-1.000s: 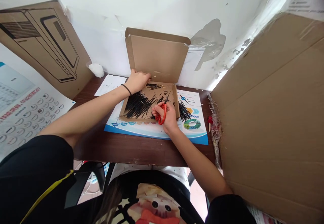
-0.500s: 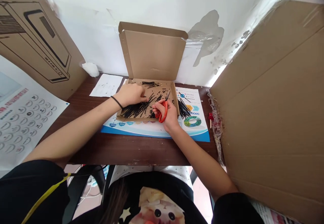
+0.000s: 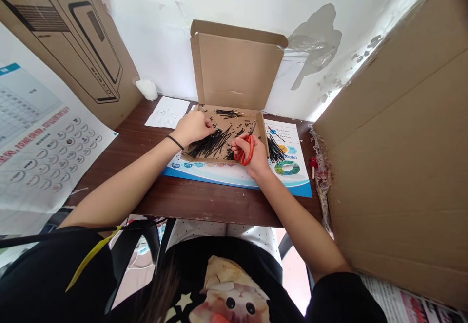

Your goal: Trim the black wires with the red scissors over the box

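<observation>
An open cardboard box (image 3: 237,104) lies on the table, its lid up against the wall. Inside, a heap of thin black strips (image 3: 208,143) fills the left side, resembling short wires or tubes. My left hand (image 3: 193,127) is over that heap, fingers curled and pinched together; what they hold, if anything, is too small to make out. Red-handled scissors (image 3: 249,150) are in my right hand (image 3: 259,157) above the box's right side, blades pointing up and away. Small black cut bits (image 3: 239,133) are scattered between the hands. Near the back lies a bundle with gold-coloured ends (image 3: 229,113).
More black strips (image 3: 276,150) lie right of the box on a printed sheet (image 3: 292,181). White paper (image 3: 167,112) with black specks is at the left. Large cardboard panels (image 3: 395,133) stand on both sides. Crumpled plastic wrap (image 3: 321,177) runs along the right edge.
The camera view has shifted, so the scene sits further right and higher. My left hand has moved slightly left over the heap. My right hand still holds the scissors in about the same place.
</observation>
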